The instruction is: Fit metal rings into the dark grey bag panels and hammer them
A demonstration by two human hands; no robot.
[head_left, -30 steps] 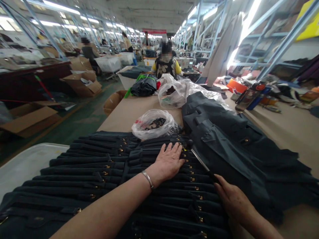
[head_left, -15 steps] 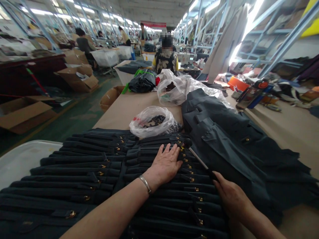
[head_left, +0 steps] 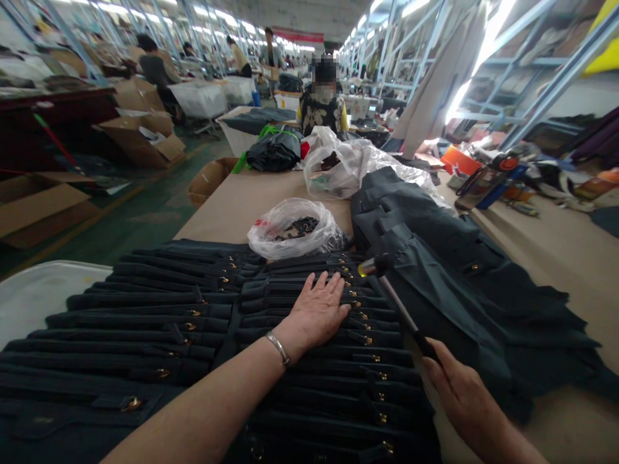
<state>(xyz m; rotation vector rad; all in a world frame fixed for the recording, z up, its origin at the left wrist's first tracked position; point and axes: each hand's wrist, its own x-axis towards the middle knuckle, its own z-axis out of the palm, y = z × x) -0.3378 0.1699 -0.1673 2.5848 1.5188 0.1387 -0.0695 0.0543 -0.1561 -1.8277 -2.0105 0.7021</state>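
My left hand [head_left: 319,309] lies flat with fingers stretched on a row of dark zippered fabric pieces [head_left: 300,367], overlapped one on another with gold zipper pulls near their right ends. My right hand [head_left: 459,386] is wrapped round the black handle of a small hammer [head_left: 399,303]. Its head, black at one end and yellow at the other, is raised just right of the zipper pulls and beyond my left fingertips. A second row of similar pieces [head_left: 140,322] lies to the left. Dark loose fabric [head_left: 435,283] is heaped beyond the hammer.
A plastic bag [head_left: 290,232] holding small dark parts with metal fittings sits beyond the rows. Further back are another clear bag [head_left: 333,171] and a dark bundle [head_left: 273,149]. A bottle [head_left: 483,180] stands at right. A co-worker [head_left: 323,106] sits facing the table's far end.
The hammer head has lifted away from the zipper pulls, up and to the right, with my right hand. My left hand stays on the pieces; the whole view has shifted slightly.
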